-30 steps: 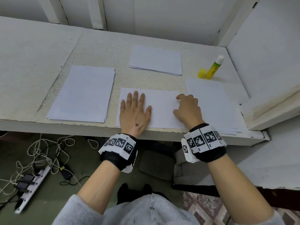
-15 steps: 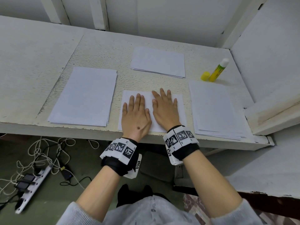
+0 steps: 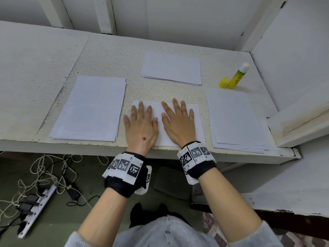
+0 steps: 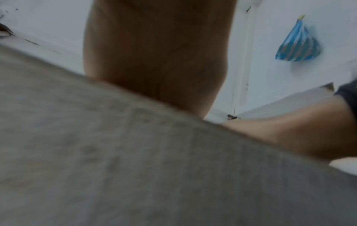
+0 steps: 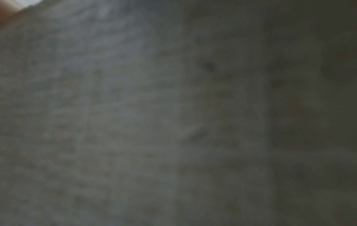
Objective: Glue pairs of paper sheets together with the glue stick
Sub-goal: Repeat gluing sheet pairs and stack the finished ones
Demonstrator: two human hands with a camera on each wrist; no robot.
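Pressing step, by the look of it: both palms flat on the white paper sheet (image 3: 160,120) at the near edge of the rough, white-painted wooden table (image 3: 53,56).

Left hand (image 3: 141,127) spread wide, fingers straight, on the sheet's left half. Right hand (image 3: 179,125) likewise flat and splayed on the right half, thumbs nearly meeting. Nothing gripped by either.

Sheet lying long axis left to right, near edge flush with the table lip. Probably a glued pair under the palms, though only one surface showing.

Key relation for the coming move: yellow-green glue stick with white tip (image 3: 238,76) standing upright far right, beyond the right-hand stack of white paper (image 3: 233,120), its small yellow cap (image 3: 223,82) off and just beside it. Well apart from both hands, forward and right; right hand clearly the nearer. Left-hand stack of white paper (image 3: 90,107) just beside the left hand, long axis running away from the body. Third, smaller stack of white paper (image 3: 171,68) straight ahead, past the fingertips, long axis crosswise.

Materials: thin matte paper, limp and prone to sliding on its neighbours; pebbled, chipped paint on the table giving some friction; glue stick a smooth plastic cylinder, easily toppled.

Wrist views blurred and dark, pressed close to the surface; no finger detail there.
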